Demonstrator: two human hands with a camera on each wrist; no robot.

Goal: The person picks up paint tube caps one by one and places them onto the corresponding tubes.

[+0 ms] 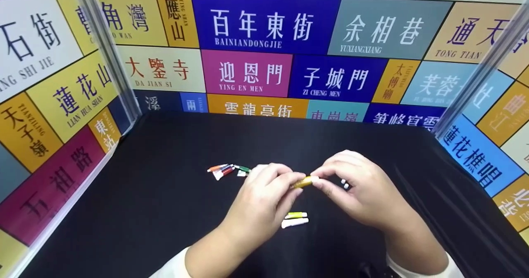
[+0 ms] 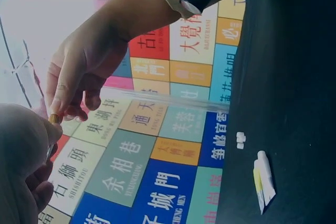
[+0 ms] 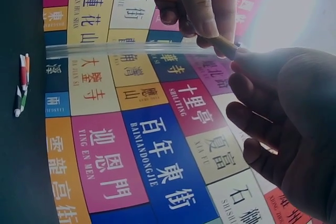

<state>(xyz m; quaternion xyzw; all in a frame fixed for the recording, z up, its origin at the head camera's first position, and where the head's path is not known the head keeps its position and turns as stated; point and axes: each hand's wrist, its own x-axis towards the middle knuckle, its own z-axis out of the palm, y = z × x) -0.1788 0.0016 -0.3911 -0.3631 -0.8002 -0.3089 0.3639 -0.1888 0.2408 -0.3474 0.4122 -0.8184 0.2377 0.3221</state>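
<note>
In the head view my left hand (image 1: 264, 195) grips a small ochre-yellow paint tube (image 1: 305, 181), raised above the black table. My right hand (image 1: 359, 187) pinches the tube's right end between thumb and forefinger; the fingertips hide that end. From the right wrist side, the ochre tube (image 3: 226, 47) spans the gap between both hands. Below the hands on the cloth lie a yellow tube (image 1: 296, 215) and a white tube (image 1: 294, 222) side by side. Small white caps (image 1: 345, 184) sit beside the right hand, partly covered by it.
Several tubes in orange, red, dark blue and green (image 1: 223, 171) lie in a loose cluster left of the left hand, which partly hides them. Black cloth (image 1: 165, 212) covers the table. Panels with colourful street-name signs (image 1: 264, 26) enclose its back and sides.
</note>
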